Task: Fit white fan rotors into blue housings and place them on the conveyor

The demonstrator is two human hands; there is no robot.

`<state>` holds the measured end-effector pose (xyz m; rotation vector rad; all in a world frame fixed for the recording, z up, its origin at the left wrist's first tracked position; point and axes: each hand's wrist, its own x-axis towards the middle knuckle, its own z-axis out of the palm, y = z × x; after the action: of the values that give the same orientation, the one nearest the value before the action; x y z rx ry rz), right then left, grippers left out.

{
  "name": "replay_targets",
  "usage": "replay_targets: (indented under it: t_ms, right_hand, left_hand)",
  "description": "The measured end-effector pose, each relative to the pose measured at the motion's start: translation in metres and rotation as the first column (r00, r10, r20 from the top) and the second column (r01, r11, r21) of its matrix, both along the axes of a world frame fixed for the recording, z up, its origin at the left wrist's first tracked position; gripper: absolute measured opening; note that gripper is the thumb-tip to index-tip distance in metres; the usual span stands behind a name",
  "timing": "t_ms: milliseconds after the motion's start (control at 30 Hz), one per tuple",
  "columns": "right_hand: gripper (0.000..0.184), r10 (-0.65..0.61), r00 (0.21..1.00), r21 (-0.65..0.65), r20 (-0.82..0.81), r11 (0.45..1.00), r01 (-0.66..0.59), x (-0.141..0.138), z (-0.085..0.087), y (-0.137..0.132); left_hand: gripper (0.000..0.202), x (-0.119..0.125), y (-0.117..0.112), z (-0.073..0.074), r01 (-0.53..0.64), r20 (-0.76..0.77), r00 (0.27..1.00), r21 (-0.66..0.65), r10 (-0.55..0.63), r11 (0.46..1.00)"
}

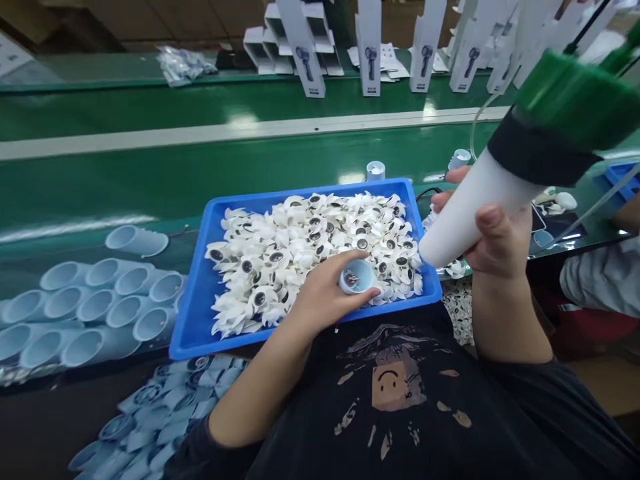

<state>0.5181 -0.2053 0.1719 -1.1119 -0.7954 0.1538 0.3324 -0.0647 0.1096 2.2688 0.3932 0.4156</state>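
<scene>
Pale blue tubes lie well left of the left hand, which pinches a small blue cup over the blue tray of white impellers, while the right hand beside it grips a white cylinder.

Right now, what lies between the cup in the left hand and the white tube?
Between cup and tube lie white fan wheels in the blue tray, in the head view.
</scene>
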Motion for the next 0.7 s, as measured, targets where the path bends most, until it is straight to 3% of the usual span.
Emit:
replay_targets:
  t_ms: [67,167,367,433,500,567,700]
  right_hand:
    - [0.059,-0.093,0.994,0.0,0.059,0.996,0.093,0.015,-0.012,-0.005]
    - [0.067,-0.133,0.975,-0.021,0.176,0.99,0.138,0.031,-0.021,-0.014]
    - [0.081,-0.038,0.914,-0.323,0.404,0.929,0.181,0.046,-0.038,-0.058]
    - [0.071,-0.156,0.846,-0.409,0.51,0.821,0.398,0.049,-0.054,-0.081]
    - [0.052,-0.325,0.716,-0.43,0.618,0.622,0.654,0.05,-0.074,-0.104]
    - [0.035,-0.395,0.619,-0.444,0.679,0.45,0.775,0.05,-0.095,-0.122]
    - [0.023,-0.382,0.609,-0.516,0.695,0.324,0.793,0.051,-0.126,-0.138]
  left_hand:
    - [0.049,-0.003,0.006,-0.007,-0.037,0.048,0.998,-0.018,0.038,0.999]
    - [0.05,-0.006,0.008,-0.011,-0.063,0.062,0.996,-0.031,0.065,0.998]
    - [0.052,-0.013,0.01,-0.012,-0.098,0.004,0.995,-0.018,0.098,0.995]
    - [0.054,-0.015,0.011,-0.013,-0.1,-0.014,0.995,-0.015,0.1,0.995]
    - [0.054,-0.016,0.012,-0.014,-0.091,-0.028,0.995,-0.012,0.091,0.996]
    - [0.053,-0.016,0.013,-0.016,-0.08,-0.028,0.996,0.001,0.08,0.997]
    - [0.052,-0.015,0.015,-0.018,-0.058,-0.028,0.998,0.045,0.059,0.997]
